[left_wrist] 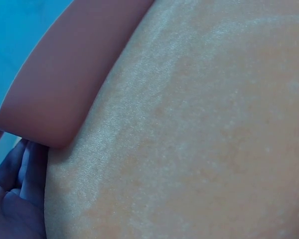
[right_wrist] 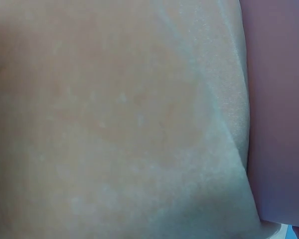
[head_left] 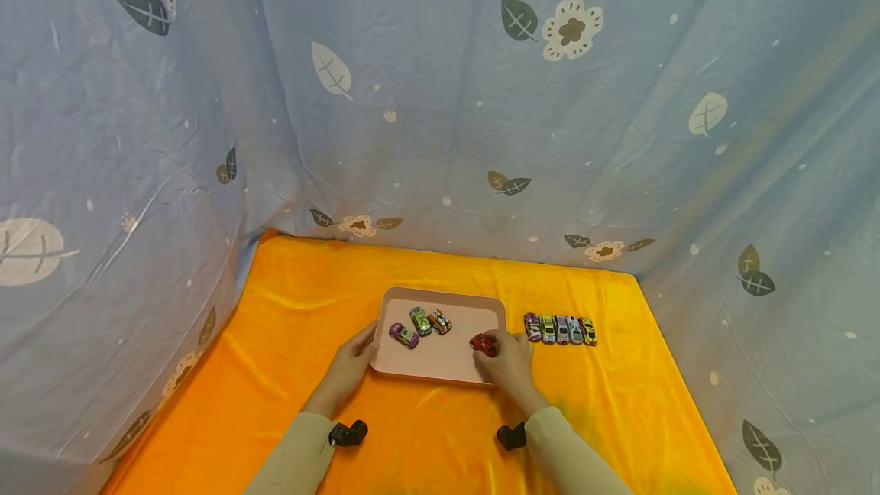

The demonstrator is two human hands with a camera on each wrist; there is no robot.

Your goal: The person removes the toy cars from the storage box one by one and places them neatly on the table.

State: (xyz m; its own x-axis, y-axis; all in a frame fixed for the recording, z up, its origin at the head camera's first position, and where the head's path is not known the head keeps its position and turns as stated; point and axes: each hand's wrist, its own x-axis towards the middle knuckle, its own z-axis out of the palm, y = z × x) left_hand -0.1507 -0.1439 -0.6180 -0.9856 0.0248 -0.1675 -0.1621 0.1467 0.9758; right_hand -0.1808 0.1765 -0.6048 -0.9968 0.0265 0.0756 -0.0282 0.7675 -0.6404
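Note:
In the head view, my right hand (head_left: 509,363) reaches over the right side of a pale pink tray (head_left: 426,367) and pinches a red toy car (head_left: 483,344). My left hand (head_left: 352,363) grips the tray's left edge. Seen from the left wrist, its fingers (left_wrist: 32,169) lie under the tray corner, with the thumb at the rim. Inside the tray's left half are a purple toy car (head_left: 403,335), a green toy car (head_left: 421,321) and an orange-and-white toy car (head_left: 440,321). The right wrist view shows the tray's outer wall (right_wrist: 279,109), with the red car hidden.
Right of the tray, several toy cars (head_left: 561,329) stand side by side in a row. An orange-yellow cloth (head_left: 619,403) covers the surface. Blue-grey patterned curtains (head_left: 440,98) hang behind and at both sides.

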